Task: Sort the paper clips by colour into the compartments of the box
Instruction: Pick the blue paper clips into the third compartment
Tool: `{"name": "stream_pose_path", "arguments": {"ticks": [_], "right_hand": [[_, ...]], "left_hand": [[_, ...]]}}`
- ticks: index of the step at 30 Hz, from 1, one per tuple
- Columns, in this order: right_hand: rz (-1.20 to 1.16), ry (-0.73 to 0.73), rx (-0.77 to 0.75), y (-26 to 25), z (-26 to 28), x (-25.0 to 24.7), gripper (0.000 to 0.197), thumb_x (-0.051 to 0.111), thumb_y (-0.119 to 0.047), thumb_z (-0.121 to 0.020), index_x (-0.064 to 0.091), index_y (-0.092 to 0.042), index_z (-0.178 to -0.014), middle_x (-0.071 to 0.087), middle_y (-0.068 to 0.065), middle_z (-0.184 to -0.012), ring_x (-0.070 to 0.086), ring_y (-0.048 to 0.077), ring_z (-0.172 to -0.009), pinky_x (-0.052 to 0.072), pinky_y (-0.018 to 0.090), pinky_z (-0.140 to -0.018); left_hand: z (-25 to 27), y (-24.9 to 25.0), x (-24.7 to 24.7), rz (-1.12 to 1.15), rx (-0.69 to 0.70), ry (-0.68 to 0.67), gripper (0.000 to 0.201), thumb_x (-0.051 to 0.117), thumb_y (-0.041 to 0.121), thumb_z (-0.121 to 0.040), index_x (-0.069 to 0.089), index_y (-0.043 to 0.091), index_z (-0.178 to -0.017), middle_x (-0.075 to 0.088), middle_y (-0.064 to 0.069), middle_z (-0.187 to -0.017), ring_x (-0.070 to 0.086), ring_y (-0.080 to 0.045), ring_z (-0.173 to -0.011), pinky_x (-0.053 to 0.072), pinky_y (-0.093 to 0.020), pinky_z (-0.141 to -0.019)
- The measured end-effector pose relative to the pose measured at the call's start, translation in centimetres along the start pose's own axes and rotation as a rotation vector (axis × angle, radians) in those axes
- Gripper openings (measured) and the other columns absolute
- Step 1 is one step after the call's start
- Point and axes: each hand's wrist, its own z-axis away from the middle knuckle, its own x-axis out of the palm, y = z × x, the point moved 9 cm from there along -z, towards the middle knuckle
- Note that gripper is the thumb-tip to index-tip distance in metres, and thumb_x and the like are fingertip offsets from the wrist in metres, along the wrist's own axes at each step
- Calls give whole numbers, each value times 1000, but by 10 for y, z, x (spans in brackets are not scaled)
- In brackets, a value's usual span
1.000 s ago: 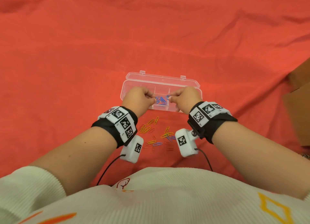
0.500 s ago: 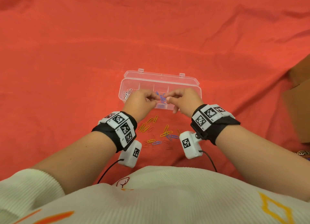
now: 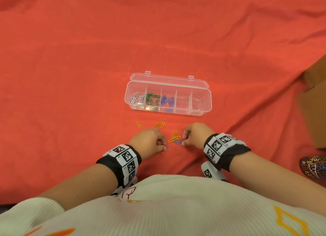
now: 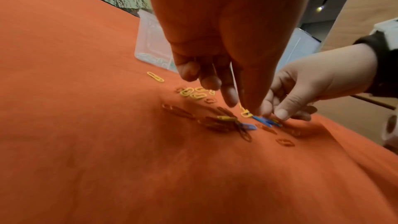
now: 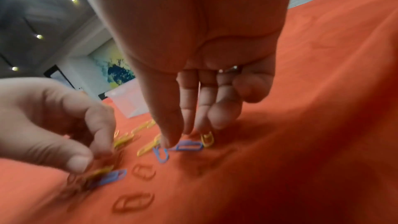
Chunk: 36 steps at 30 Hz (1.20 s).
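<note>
The clear box stands open on the red cloth, with white clips in its leftmost compartment, then green clips, then blue clips; its two right compartments look bare. Loose yellow clips, blue clips and red clips lie in front of it. My left hand is down at the pile's left, thumb and forefinger pinching the end of a blue clip. My right hand comes down from the right, thumb and forefinger on another blue clip.
A brown cardboard box stands at the right edge, with a dark patterned object below it. Three more yellow clips lie between the pile and the box. The cloth has folds on the right.
Both hands have drawn back from over the box's blue compartment, towards my body, and come down on the loose pile. The box is uncovered.
</note>
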Motion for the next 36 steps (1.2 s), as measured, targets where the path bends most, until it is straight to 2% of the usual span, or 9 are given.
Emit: {"name": "stream_pose_path", "arguments": {"ticks": [4, 7, 10, 15, 19, 23, 28, 32, 36], "right_hand": [[-20, 42, 49, 6, 2, 9, 19, 75, -28, -71, 57, -24, -75, 55, -6, -74, 51, 16, -77, 37, 26, -69], [-59, 29, 72, 7, 4, 10, 16, 74, -25, -73, 57, -23, -74, 54, -6, -67, 52, 15, -75, 37, 25, -68], [-89, 48, 93, 4, 7, 8, 10, 70, -20, -75, 60, -21, -73, 63, 1, -75, 55, 16, -74, 39, 24, -67], [-228, 73, 122, -1, 6, 12, 24, 74, -22, -70, 55, -24, -55, 59, -5, -62, 52, 9, -57, 34, 16, -48], [-229, 79, 162, 0, 6, 15, 28, 78, -25, -68, 53, -24, -57, 60, -3, -70, 55, 12, -68, 38, 20, -53], [-192, 74, 170, -2, 7, 15, 32, 77, -25, -70, 48, -24, -56, 62, 0, -78, 55, 14, -75, 38, 23, -66], [-126, 67, 161, -7, 9, 14, 8, 69, -20, -74, 62, -18, -73, 66, 6, -85, 57, 19, -79, 41, 25, -68], [153, 108, 47, -21, 12, 16, 23, 58, -22, -78, 62, -12, -99, 65, 10, -107, 61, 30, -98, 47, 34, -78], [240, 119, 10, -25, 13, 13, 23, 53, -21, -81, 62, -10, -99, 64, 12, -109, 62, 32, -99, 47, 35, -79]], "left_hand": [[2, 2, 9, -145, 9, 32, 16, 64, 34, -78, 64, 25, -91, 61, 1, -97, 56, -18, -98, 42, -30, -75], [3, 3, 11, -148, 1, 60, 17, 61, 33, -80, 63, 25, -94, 60, 0, -100, 55, -20, -101, 41, -30, -76], [2, 5, 13, -116, -12, 59, 13, 60, 28, -81, 62, 22, -92, 59, -1, -99, 55, -21, -99, 42, -31, -77], [3, 6, 16, -105, -11, 55, 5, 58, 25, -81, 60, 21, -84, 58, -1, -97, 56, -22, -98, 43, -33, -75], [6, 5, 15, -88, -16, 38, 7, 57, 23, -81, 61, 21, -86, 64, -1, -97, 58, -21, -102, 45, -32, -78], [9, 1, 12, -35, -46, 27, 8, 58, 22, -78, 61, 20, -86, 68, 1, -91, 61, -21, -88, 44, -30, -72], [13, -1, 8, -34, -53, 28, 9, 57, 21, -78, 61, 20, -86, 69, 1, -90, 61, -20, -86, 44, -29, -71], [14, -3, 0, 30, -64, 36, 9, 59, 19, -76, 60, 20, -85, 69, 0, -85, 62, -21, -81, 47, -32, -72], [9, -5, -13, 105, -67, 63, 17, 59, 14, -74, 62, 18, -91, 67, -1, -80, 57, -17, -71, 48, -30, -71]]}}
